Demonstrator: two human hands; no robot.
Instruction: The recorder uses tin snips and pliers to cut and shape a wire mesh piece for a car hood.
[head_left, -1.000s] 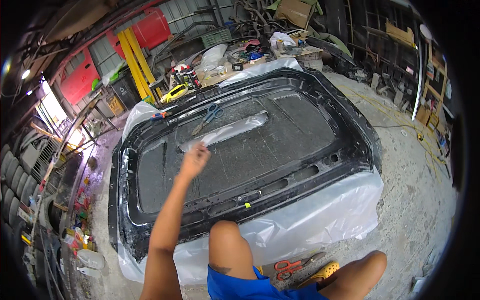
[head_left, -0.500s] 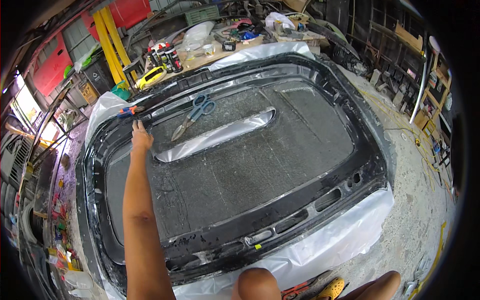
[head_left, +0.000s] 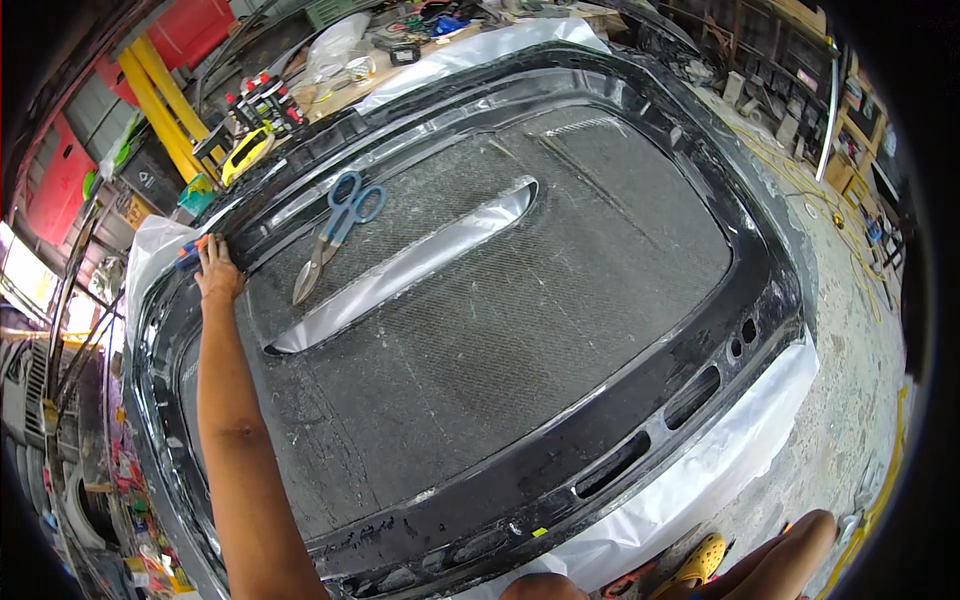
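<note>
One big dark panel (head_left: pixel 560 320) fills the middle of your view, lying tilted, its longer sides running roughly from eight toward two o'clock. Under it, a silvery sheet (head_left: pixel 715 455) pokes out, most plainly at five o'clock and again at twelve. Beyond the panel, toward eleven, you have a cluttered bench (head_left: pixel 350 93) with dark bottles (head_left: pixel 265 103) near its left end. A long slot (head_left: pixel 410 275), silvery inside, cuts the panel just left of centre. Above that slot, toward ten, the blue-handled scissors (head_left: pixel 330 238) lie flat, blades pointing to seven, apart from your hands.

Your left hand (head_left: pixel 218 275) is palm down at the panel's edge between nine and ten o'clock, its fingers (head_left: pixel 213 247) stretched forward. Their tips meet the small orange-and-blue hand tool (head_left: pixel 187 250) at that edge in your view; you hide part of it, so I cannot tell whether you are pinching it or only touching. Your right hand is out of view, so its state I cannot tell.

You seem to be at the reaching step, aimed at that tool. A sure pickup calls for curling your fingers around its handles, then lifting clear of the edge.
</note>
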